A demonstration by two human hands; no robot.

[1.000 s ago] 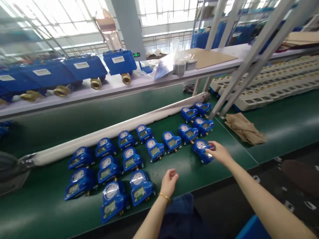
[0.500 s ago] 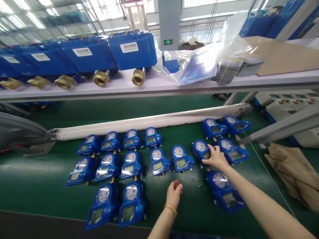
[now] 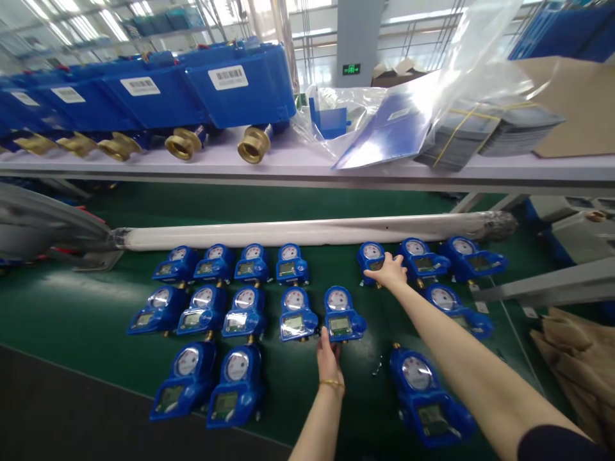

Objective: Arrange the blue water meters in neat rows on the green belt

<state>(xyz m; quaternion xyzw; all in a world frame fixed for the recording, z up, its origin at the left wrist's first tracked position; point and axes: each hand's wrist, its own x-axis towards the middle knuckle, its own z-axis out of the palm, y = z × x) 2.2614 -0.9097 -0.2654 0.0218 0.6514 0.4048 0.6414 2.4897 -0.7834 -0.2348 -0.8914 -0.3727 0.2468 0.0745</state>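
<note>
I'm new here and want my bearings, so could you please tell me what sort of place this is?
Probably a water meter assembly workshop: blue meters with dials lie in rows on a green-topped workbench, and larger blue meters with brass pipe couplings and barcode labels line the shelf.

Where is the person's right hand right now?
In the head view, the right hand touches a blue water meter in the back row, near the white-wrapped tube.

glossy blue plastic meters [image 3: 294, 314], shiny brass couplings [image 3: 253, 145], smooth green mat [image 3: 72, 307]
</note>
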